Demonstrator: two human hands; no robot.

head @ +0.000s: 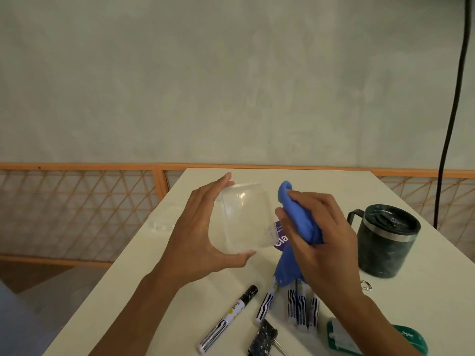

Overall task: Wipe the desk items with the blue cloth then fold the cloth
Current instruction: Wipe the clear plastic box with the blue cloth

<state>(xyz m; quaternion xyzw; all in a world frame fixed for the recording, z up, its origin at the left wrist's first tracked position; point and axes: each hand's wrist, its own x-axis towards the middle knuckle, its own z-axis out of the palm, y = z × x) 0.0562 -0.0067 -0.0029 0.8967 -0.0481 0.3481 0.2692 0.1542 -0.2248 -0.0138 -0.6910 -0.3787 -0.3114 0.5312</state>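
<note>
My left hand holds a clear plastic box up above the white desk, thumb under its near edge and fingers along its left side. My right hand grips the bunched blue cloth just right of the box, the cloth's top sticking up and its tail hanging toward the desk. Several black-and-white markers lie on the desk below the hands. A dark mug with a lid stands at the right.
A purple label shows between the box and the cloth. A black binder clip and a green tape roll lie at the near edge. A clear lid rests at the desk's left edge. An orange lattice railing runs behind.
</note>
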